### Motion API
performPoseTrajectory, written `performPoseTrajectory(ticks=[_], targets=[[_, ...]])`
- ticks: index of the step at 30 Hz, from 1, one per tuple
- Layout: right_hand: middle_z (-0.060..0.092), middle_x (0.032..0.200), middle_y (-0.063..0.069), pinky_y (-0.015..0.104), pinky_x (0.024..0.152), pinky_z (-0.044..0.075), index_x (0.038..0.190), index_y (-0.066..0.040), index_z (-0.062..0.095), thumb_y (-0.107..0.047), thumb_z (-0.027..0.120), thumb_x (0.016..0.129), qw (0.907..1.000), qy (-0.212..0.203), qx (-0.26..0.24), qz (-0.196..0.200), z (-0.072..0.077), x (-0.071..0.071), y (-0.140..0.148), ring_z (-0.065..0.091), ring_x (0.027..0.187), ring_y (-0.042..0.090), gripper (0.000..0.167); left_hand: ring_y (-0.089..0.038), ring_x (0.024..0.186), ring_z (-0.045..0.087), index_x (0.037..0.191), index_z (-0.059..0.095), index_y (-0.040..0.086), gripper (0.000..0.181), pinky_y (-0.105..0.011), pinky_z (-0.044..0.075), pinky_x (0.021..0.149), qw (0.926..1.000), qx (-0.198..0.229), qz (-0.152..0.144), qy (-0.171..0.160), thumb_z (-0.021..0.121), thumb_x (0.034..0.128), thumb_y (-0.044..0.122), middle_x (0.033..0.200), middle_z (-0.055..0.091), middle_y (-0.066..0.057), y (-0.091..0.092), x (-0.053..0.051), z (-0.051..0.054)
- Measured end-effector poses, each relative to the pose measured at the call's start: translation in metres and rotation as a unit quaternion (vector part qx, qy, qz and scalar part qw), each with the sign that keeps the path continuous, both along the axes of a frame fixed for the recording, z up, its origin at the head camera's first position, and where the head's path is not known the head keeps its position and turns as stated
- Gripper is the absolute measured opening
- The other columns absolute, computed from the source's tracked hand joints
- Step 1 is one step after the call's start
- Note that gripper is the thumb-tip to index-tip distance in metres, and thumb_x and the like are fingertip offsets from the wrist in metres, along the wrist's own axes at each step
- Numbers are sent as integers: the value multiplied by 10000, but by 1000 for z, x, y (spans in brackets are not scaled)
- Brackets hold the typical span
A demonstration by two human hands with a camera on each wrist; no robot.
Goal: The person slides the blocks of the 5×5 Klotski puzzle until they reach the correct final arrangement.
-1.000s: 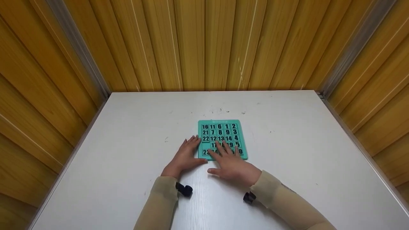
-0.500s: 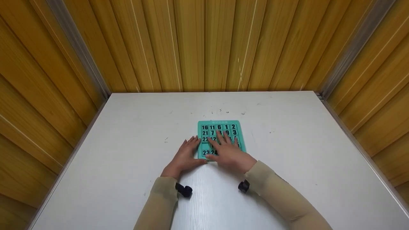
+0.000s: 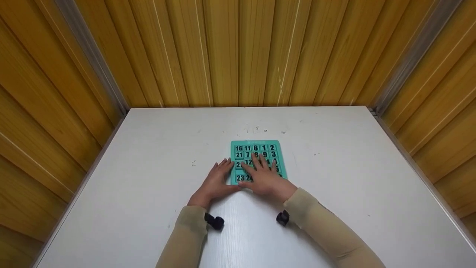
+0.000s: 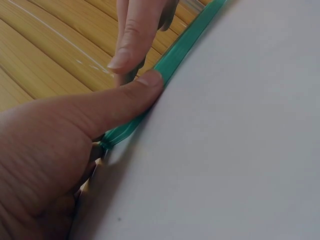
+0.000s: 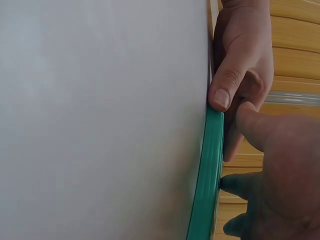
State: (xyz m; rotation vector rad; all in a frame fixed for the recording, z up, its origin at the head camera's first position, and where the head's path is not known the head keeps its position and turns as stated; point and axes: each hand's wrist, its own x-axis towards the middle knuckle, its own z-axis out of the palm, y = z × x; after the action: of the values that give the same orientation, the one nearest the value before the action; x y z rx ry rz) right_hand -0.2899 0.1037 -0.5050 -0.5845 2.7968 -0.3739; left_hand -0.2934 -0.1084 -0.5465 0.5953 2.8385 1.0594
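A green number slide puzzle lies flat on the white table. My left hand holds its near left corner, with the fingers along the left side and the thumb on the front edge. My right hand lies spread over the lower right part and hides several tiles. Its index finger touches tile 22 in the left column. This tile sits slightly lower than its row, with part of the gap below it, above tile 23. In the left wrist view, the left thumb presses the puzzle's green side.
The white table extends around the puzzle on all sides, with small dark marks beyond it. Wood-patterned panel walls stand at the back and both sides. Each sleeve cuff carries a small black camera.
My right hand has moved forward and slightly left over the puzzle, its index finger reaching tile 22. That tile has slid a little toward me into the gap. The left hand has stayed put.
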Motion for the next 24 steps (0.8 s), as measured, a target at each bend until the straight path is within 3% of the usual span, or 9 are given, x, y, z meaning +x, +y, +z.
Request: performPoseTrajectory(ticks=[15, 19, 24], targets=[[-43, 1754, 99, 767, 1243, 10, 1651, -300, 221, -695, 450, 993, 9996, -172, 113, 175, 5, 18, 4, -60, 1615, 397, 801, -299, 1601, 227, 1585, 375, 46, 972, -482, 110, 1349, 9997, -244, 5, 11, 833, 828, 450, 1678, 334, -124, 0, -1, 1], [-51, 1751, 109, 761, 1246, -3, 1654, -280, 217, -690, 456, 994, 9998, -149, 33, 116, 10, 13, 6, -68, 1614, 396, 812, -304, 1603, 220, 1584, 378, 49, 966, -489, 105, 1349, 9999, -160, 1, -52, 822, 839, 474, 1681, 327, -131, 0, 0, 1], [-59, 1745, 142, 774, 1236, -14, 1659, -245, 197, -657, 472, 1006, 9999, -117, -109, -53, 11, -3, 3, -73, 1609, 417, 820, -290, 1607, 209, 1586, 384, 67, 949, -483, 90, 1350, 9999, -43, 38, -125, 832, 838, 441, 1685, 324, -113, 0, 0, 2]])
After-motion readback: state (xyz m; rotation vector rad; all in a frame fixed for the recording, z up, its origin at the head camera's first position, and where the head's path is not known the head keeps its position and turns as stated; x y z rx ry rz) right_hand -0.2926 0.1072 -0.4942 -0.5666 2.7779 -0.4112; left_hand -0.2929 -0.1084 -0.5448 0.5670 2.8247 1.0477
